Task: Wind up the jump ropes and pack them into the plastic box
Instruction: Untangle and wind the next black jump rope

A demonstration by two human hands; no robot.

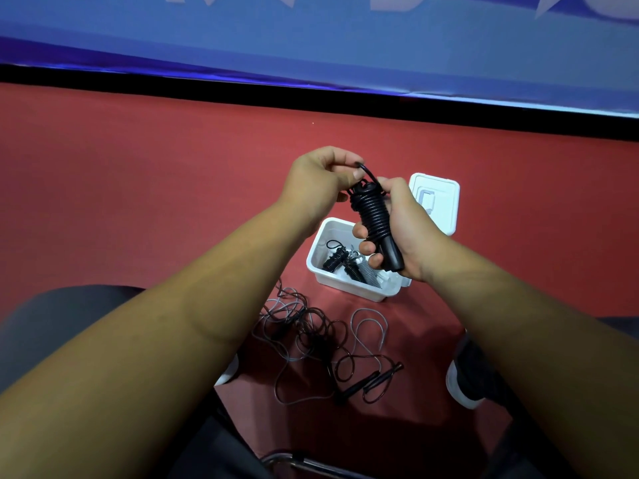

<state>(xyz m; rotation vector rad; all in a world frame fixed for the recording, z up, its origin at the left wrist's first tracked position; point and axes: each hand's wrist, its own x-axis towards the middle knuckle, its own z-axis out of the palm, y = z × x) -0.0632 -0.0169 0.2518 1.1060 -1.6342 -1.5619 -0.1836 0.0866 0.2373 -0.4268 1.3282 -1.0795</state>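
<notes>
While both arms reach forward: a person holds a wound black jump rope point(375, 216) in the air above the open plastic box point(320, 247).
Right hand point(404, 233): fingers and thumb curl round the lower half of the bundle, gripping it upright with a slight lean; the bare handle ends poke out below the palm.
Left hand point(321, 178): raised beside the top of the bundle, thumb and fingers pinching a short loop of black cord that arcs out of the coils.
Rope in hand: the cord is wrapped in tight turns round the paired handles, from the top down to the right hand's fingers.
Plastic box: white and lidless, it stands on the red floor point(138, 202); inside lie wound black ropes point(337, 259) and a grey one point(368, 269), side by side.
Lid point(437, 202): white, flat on the floor just behind the box, its near edge hidden by the right hand.
Loose ropes point(311, 330): a tangle of black and pale cords lies on the floor nearer the person than the box, with black handles point(373, 378) at its right edge.
In the way: the left forearm crosses the tangle's left side and most of one shoe point(230, 369); the right hand covers the box's right side.
Surroundings: a second shoe point(463, 378) beside the right forearm, a blue banner point(311, 46) beyond the floor, a metal chair frame point(301, 461) at the bottom.
</notes>
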